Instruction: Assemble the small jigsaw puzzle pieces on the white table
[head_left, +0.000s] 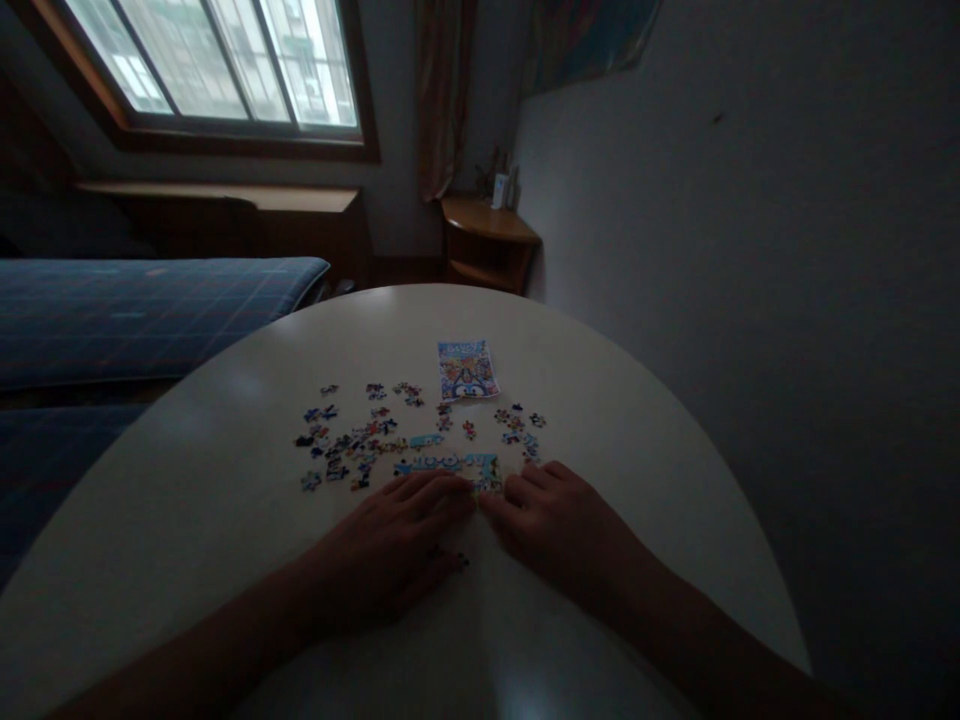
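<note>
A partly joined jigsaw puzzle (480, 464) with a light blue upper edge lies on the table in front of me. My left hand (409, 525) rests over its lower left part, fingers stretched out and hiding what is beneath them. Close to the left thumb are small dark puzzle pieces (462, 560). At the puzzle's lower right corner, my right hand (544, 508) has curled fingers, its thumb and index tip closed at a small puzzle piece (475, 496) that is mostly hidden. The two hands' fingertips almost meet there.
Many loose puzzle pieces (352, 440) are scattered to the left, with a smaller group (517, 425) on the right. Behind the puzzle lies a colourful printed picture sheet (466, 370). The round white table (637, 480) stands beside a wall and a plaid-covered bed (150, 310).
</note>
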